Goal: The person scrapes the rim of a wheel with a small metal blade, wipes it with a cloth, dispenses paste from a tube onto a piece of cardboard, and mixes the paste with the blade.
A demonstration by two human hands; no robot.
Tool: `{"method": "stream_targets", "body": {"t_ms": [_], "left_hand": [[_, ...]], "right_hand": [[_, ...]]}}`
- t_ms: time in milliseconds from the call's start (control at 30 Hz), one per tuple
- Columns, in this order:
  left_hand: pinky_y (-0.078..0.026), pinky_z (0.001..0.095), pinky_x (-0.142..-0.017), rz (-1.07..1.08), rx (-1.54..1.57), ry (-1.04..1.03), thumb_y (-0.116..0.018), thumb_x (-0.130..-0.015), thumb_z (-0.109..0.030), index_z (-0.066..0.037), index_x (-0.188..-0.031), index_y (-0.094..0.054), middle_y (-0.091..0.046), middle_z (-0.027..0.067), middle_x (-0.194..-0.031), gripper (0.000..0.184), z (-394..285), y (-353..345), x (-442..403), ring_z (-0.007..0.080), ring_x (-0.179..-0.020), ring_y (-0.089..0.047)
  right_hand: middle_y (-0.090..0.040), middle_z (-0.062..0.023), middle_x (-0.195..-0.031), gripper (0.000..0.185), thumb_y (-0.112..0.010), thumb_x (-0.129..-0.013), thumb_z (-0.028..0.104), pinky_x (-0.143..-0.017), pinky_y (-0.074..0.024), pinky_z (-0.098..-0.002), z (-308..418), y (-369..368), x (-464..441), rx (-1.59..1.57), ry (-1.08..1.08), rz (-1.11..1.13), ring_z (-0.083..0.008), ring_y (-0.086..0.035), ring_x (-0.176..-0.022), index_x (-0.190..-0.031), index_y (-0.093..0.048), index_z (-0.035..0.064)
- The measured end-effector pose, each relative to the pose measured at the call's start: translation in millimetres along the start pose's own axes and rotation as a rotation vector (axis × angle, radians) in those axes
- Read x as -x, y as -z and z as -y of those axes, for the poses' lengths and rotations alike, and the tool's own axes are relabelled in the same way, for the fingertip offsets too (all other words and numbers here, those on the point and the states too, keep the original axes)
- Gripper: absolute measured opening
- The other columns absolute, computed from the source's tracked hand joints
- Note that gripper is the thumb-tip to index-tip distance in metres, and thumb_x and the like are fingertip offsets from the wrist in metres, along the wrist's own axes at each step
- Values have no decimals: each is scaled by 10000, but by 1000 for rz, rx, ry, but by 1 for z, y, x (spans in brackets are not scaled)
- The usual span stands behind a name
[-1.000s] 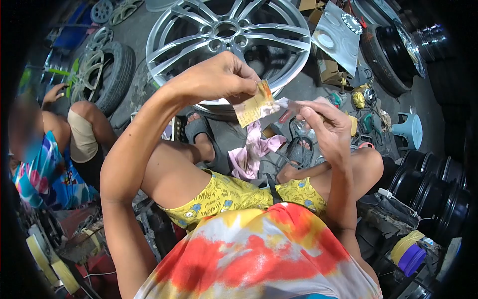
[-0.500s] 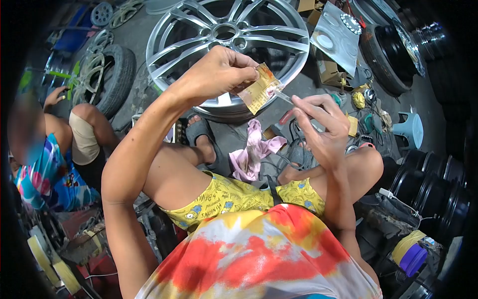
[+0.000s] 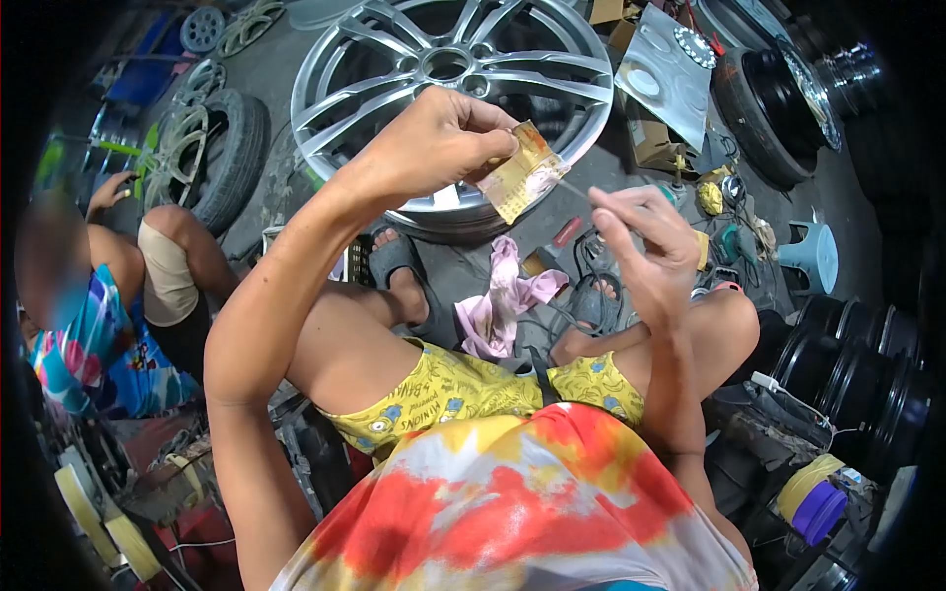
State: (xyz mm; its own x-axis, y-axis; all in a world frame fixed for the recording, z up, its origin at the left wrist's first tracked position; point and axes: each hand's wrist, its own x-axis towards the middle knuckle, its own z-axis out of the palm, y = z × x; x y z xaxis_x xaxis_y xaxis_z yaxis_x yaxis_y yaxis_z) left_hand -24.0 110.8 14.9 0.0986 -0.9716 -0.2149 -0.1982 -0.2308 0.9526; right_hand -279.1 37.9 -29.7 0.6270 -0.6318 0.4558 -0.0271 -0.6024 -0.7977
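Between the thumb and fingers of my left hand [image 3: 463,143] is a small yellowish sheet [image 3: 522,177] with a pale smear at its right part. My right hand [image 3: 645,236] pinches a thin, pale tool [image 3: 574,189] whose far end meets the sheet's right edge. Both hands are raised in front of a large silver wheel rim [image 3: 532,84]. Below them a stained pink cloth [image 3: 503,305] lies on the floor between my feet.
A person [image 3: 108,305] sits at the left near a tire [image 3: 241,148]. Black rims [image 3: 847,364] are stacked at the right, by a light blue stool [image 3: 813,258]. Tape rolls [image 3: 813,502] lie lower right. A cardboard box [image 3: 655,138], cables and a red object [image 3: 567,232] lie ahead.
Both hands have risen slightly, the sheet moving up and right with my left hand. The thin tool now shows more clearly between my right hand and the sheet.
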Motion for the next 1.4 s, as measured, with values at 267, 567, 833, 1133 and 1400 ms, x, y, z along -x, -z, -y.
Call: {"method": "stream_targets", "body": {"t_ms": [267, 567, 833, 1133, 1400], "left_hand": [[-457, 189, -634, -3, 13, -7, -678, -927, -186, 49, -1068, -733, -674, -7, -810, 280, -7, -2, 4, 24, -701, -570], [-476, 188, -661, 54, 54, -36, -672, -941, -176, 43, -1091, -726, -693, 2, -845, 271, -8, -7, 3, 24, -726, -592], [-538, 213, -738, -21, 73, -41, -677, -938, -177, 41, -1106, -714, -725, 50, -920, 277, -4, -5, -4, 68, -795, -667], [-572, 253, -789, 77, 379, 93, -663, -932, -163, 34, -1065, -714, -724, 66, -929, 243, -6, -13, -18, 100, -834, -690], [-490, 195, -700, -24, 237, 30, -673, -921, -181, -20, -1016, -731, -676, -16, -859, 196, 5, 12, -29, 28, -711, -567]], "right_hand": [[-708, -85, -902, 205, -708, -884, -32, -634, -495, -230, -1, -2, 3, -121, -139, -43, -105, -639, -742, -1080, -764, -5], [-706, -91, -910, 195, -669, -964, 42, -620, -485, -198, 2, -11, 9, -445, -428, -15, -78, -620, -722, -1127, -722, -51], [-701, -89, -959, 202, -677, -936, -4, -636, -514, -211, 2, -4, 9, -413, -334, -54, -87, -630, -756, -1127, -728, -42], [-685, -89, -992, 322, -769, -788, -75, -659, -533, -266, -2, -5, 9, 205, 154, -170, -145, -655, -757, -1089, -766, 40], [-715, -125, -998, 147, -675, -913, -4, -717, -541, -303, -53, 17, 33, 270, -100, -118, -174, -685, -794, -1058, -695, -9]]}}
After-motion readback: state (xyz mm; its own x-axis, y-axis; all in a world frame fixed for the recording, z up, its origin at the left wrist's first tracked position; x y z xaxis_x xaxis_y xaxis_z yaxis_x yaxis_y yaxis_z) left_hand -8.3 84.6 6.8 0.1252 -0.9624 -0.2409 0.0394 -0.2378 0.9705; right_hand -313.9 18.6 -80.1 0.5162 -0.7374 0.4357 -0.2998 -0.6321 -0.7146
